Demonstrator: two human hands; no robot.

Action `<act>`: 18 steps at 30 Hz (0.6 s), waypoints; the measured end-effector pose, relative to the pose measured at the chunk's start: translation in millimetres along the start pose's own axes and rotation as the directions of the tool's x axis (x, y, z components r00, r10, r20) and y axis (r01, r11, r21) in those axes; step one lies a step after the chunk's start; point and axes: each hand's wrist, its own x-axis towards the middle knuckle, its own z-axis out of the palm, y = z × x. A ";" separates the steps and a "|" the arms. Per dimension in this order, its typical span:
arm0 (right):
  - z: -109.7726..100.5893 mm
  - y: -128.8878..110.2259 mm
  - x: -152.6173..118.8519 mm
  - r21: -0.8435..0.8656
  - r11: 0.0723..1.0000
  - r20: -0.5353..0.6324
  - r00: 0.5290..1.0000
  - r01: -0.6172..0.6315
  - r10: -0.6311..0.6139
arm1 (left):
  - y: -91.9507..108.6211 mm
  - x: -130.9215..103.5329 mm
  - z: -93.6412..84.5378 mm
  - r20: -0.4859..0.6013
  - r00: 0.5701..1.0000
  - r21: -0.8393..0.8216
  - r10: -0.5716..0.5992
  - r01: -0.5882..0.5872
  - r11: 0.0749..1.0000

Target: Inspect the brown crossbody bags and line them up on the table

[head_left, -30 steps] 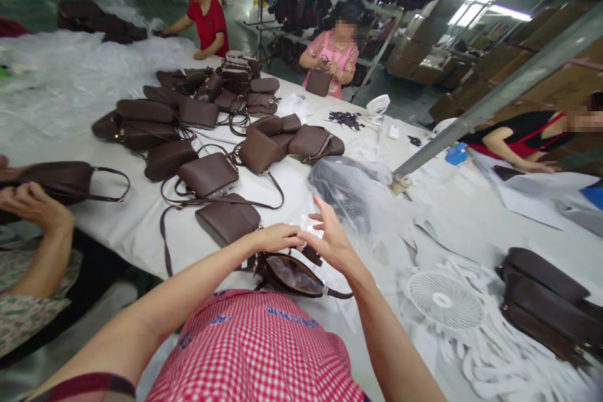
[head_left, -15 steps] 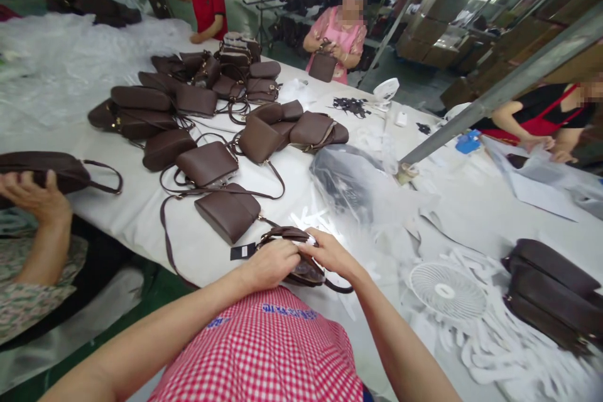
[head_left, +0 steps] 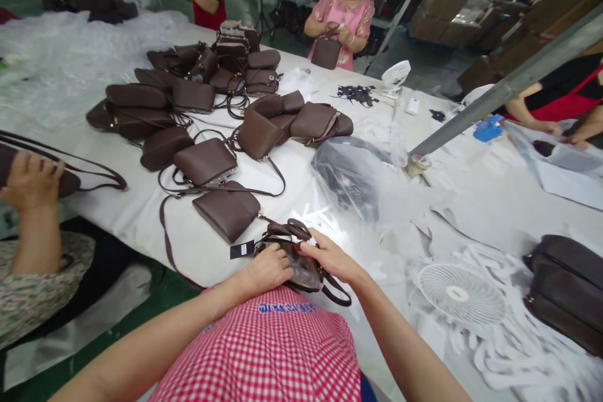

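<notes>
A small dark brown bag lies at the table's near edge against my checked apron, its mouth open and clear plastic showing inside. My left hand is closed on the bag's left rim. On the right rim, near the looped handle, my right hand grips with thumb and fingers. A black tag sticks out to the left of the bag. Just beyond it lies another brown bag with a long strap.
Many brown bags cover the table's middle left. A plastic-wrapped dark bundle, a slanting metal pole and a white fan stand to the right. A co-worker's hand holds a bag at the left.
The bag's mouth is wider and more of the plastic inside shows. My left hand has shifted slightly left and down. The co-worker's bag at the left has turned. The view has shifted a little.
</notes>
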 end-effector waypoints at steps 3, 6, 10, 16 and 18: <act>-7.5 2.5 0.1 -0.232 0.963 -0.022 0.989 0.134 -0.143 | -1.6 1.8 1.6 0.013 1.000 -0.077 0.017 -0.016 0.997; -6.8 10.9 -0.3 -0.300 0.941 0.104 0.985 0.160 -0.134 | -2.1 0.4 3.6 0.001 1.000 -0.114 -0.011 0.011 0.993; 5.1 21.3 -1.3 -0.421 0.884 0.303 0.950 0.202 -0.073 | -1.7 -2.9 4.8 0.021 1.000 -0.051 0.023 -0.021 0.998; 9.8 23.0 11.2 -0.601 0.784 0.390 0.913 0.154 0.120 | -2.7 -5.2 12.2 -0.053 0.998 0.031 0.047 -0.045 0.998; 8.4 23.3 19.9 -0.671 0.727 0.409 0.891 0.146 0.199 | -3.0 -5.8 15.0 -0.052 0.997 0.036 0.062 -0.060 0.998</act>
